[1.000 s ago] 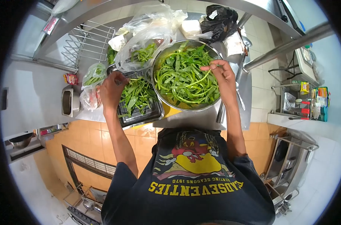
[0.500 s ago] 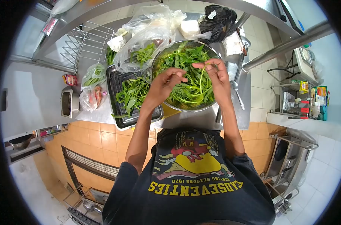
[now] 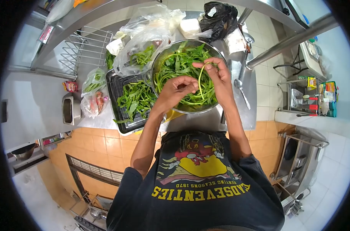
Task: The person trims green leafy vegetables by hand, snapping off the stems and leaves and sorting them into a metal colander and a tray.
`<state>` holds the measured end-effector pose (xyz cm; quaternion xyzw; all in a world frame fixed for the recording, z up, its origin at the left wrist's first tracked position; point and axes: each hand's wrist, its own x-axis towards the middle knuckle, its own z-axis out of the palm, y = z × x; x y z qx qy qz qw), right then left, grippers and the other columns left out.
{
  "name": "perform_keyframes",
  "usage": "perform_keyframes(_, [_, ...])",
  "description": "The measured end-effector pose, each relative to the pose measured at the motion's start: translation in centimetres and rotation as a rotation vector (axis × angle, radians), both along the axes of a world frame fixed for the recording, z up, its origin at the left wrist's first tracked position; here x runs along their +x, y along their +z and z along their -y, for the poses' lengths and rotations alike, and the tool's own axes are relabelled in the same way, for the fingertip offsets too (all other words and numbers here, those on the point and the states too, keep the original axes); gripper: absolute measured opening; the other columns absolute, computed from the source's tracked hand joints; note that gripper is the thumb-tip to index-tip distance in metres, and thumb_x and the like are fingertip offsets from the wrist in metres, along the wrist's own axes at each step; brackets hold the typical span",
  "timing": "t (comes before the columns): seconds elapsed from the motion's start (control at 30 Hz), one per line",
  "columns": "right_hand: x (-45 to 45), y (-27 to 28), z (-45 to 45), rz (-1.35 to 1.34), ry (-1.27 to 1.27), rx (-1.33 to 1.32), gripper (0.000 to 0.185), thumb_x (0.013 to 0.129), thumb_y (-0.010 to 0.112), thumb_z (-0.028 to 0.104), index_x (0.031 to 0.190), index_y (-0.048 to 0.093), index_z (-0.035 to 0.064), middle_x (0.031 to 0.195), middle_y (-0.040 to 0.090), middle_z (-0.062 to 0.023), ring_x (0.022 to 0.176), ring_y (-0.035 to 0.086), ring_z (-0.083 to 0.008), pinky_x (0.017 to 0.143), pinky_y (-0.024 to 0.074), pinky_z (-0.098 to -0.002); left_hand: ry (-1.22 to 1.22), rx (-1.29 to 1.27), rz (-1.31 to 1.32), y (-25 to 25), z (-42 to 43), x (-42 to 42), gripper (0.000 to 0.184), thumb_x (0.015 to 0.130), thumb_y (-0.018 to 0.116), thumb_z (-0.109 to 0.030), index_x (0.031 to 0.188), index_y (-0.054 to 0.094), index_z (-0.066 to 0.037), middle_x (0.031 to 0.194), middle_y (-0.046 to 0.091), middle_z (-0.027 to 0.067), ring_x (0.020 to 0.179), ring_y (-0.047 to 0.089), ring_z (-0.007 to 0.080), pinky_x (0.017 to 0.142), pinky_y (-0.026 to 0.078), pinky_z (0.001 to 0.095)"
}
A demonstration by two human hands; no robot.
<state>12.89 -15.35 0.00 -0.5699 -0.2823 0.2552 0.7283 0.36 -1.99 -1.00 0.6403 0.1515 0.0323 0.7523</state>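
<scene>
A long water spinach stem hangs from my right hand, whose thumb and fingers pinch its upper end. My left hand is closed, its fingertips meeting the same stem lower down. Both hands are over a round metal mesh strainer full of water spinach, leaves and stems mixed. Left of it, a black rectangular tray carries more loose leaves. A clear plastic bag with greens inside lies against the tray and strainer.
On the steel table are a black plastic bag, a white block, a spoon, bagged vegetables and a wire rack. A steel post rises at the right. A metal shelf edge crosses the upper left.
My left hand has moved right and closed at the stem; its fingers were apart from it before. My right hand has shifted slightly left and up, still holding the stem. The view has shifted slightly.
</scene>
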Motion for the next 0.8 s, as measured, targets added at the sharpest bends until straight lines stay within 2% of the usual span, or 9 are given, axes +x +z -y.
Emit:
perform_keyframes(0.13, [0.0,0.2,0.0,-0.002,-0.001,-0.014,0.013,0.102,0.052,0.016,0.110,0.054,0.0060,0.102,0.071,-0.0135,0.103,0.065,-0.0162,0.096,0.0443,-0.0314,0.016,-0.104,-0.070,0.2,-0.3,-0.1,0.026,0.098,0.062,-0.026,0.107,0.067,-0.002,0.094,0.068,0.0016,0.083,0.060,0.0085,0.080,0.048,0.0251])
perform_keyframes(0.23, [-0.2,0.0,-0.6,0.070,-0.122,0.046,0.006,0.101,0.051,0.007,0.104,0.054,0.0030,0.096,0.071,-0.0110,0.098,0.067,-0.0138,0.085,0.0484,-0.0254,-0.017,-0.105,-0.088,0.7,-0.3,-0.2,0.024,0.097,0.063,-0.023,0.109,0.067,-0.002,0.098,0.069,0.0030,0.086,0.060,0.0089,0.082,0.048,0.0254])
perform_keyframes(0.37, [-0.1,0.3,-0.7,0.167,-0.187,0.001,0.006,0.101,0.052,0.007,0.104,0.054,0.0020,0.096,0.071,-0.0108,0.099,0.068,-0.0145,0.082,0.0487,-0.0243,-0.012,-0.095,-0.047,0.7,0.4,-0.5,0.021,0.095,0.066,-0.016,0.111,0.065,-0.003,0.102,0.068,0.0034,0.091,0.060,0.0096,0.087,0.048,0.0266])
perform_keyframes(0.57, [-0.1,0.5,-0.6,0.166,-0.206,-0.017,0.007,0.101,0.051,0.007,0.105,0.054,0.0018,0.098,0.071,-0.0110,0.098,0.067,-0.0136,0.080,0.0481,-0.0231,0.141,-0.271,0.009,-1.9,1.2,-0.4,0.016,0.093,0.067,-0.010,0.108,0.063,-0.004,0.096,0.066,0.0008,0.092,0.061,0.0098,0.089,0.047,0.0262])
perform_keyframes(0.67, [-0.1,0.4,-0.7,0.182,-0.237,0.006,0.007,0.101,0.051,0.007,0.105,0.054,0.0020,0.100,0.071,-0.0112,0.094,0.067,-0.0128,0.079,0.0480,-0.0227,0.179,-0.213,-0.011,-1.3,1.2,-0.4,0.018,0.091,0.070,-0.009,0.107,0.064,-0.005,0.094,0.066,-0.0008,0.090,0.059,0.0068,0.086,0.046,0.0229])
perform_keyframes(0.8, [0.6,0.4,-0.5,0.176,-0.316,0.044,0.008,0.101,0.052,0.008,0.107,0.053,0.0034,0.101,0.072,-0.0104,0.086,0.064,-0.0092,0.073,0.0458,-0.0204,0.159,0.034,-0.026,-1.0,0.6,-1.1,0.017,0.091,0.070,-0.010,0.107,0.065,-0.004,0.094,0.066,-0.0012,0.090,0.059,0.0067,0.085,0.048,0.0236])
